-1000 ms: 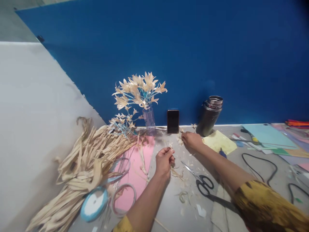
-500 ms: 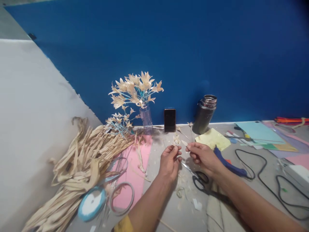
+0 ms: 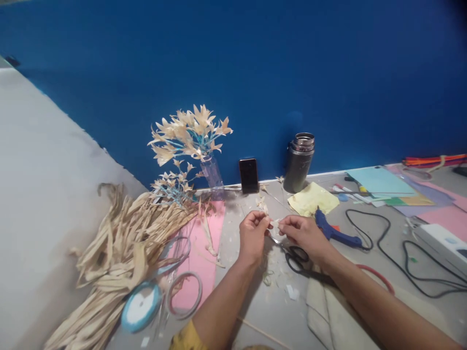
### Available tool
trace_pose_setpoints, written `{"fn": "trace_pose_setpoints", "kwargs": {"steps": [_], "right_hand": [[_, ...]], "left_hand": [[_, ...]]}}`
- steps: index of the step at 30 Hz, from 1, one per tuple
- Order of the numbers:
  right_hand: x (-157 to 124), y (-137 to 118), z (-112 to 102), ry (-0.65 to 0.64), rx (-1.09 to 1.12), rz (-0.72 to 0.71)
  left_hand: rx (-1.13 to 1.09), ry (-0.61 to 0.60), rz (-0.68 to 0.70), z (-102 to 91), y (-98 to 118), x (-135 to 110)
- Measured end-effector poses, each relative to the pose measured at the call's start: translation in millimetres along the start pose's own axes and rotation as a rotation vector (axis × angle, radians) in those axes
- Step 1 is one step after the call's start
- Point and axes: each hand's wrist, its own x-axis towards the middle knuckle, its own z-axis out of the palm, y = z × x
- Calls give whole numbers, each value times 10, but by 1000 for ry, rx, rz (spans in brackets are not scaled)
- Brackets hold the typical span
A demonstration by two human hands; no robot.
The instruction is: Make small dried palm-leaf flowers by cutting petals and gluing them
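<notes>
In the head view, the left hand (image 3: 254,236) and right hand (image 3: 301,236) pinch 1 pale piece (image 3: 275,223) between their fingertips, above the middle of the worktop (image 3: 230,238). Uneven pull could tear the thin piece. Scissors (image 3: 285,249) lie beneath the hands — a low wrist could meet the blades. The glue gun (image 3: 337,236) sits beside the right forearm; if hot, contact could burn. At the back edge, a clear vase (image 3: 212,177) holds pale flowers (image 3: 189,133); the uncapped flask (image 3: 299,167) hides its contents — a knock could spill any liquid.
</notes>
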Motion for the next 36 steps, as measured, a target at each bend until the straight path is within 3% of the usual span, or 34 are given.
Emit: {"fn": "trace_pose_setpoints", "kwargs": {"steps": [3,6,11,14,19,25,31,36], "right_hand": [[-21,-21,-131,-19,-35,5],[-48,-22,-456,-13,-200,-29],[-100,261,-1230,174,-878,-189],[-148,512,-1488,232,-1162,-195],[-181,702,-1453,216,-1255,-206],[-134,801,-1406,270,-1245,-229],[-122,941,-1474,310,-1084,-363],[-148,863,-1525,310,-791,-247]], "left_hand": [[16,-30,-7,47,-39,36],[29,-14,-8,95,-84,122],[77,-28,13,240,-175,361],[126,-39,23,395,-251,503],[239,-92,110,623,-354,671],[366,-119,179,741,-478,948],[394,-115,115,806,-688,1160],[372,-123,68,795,-769,1190]]}}
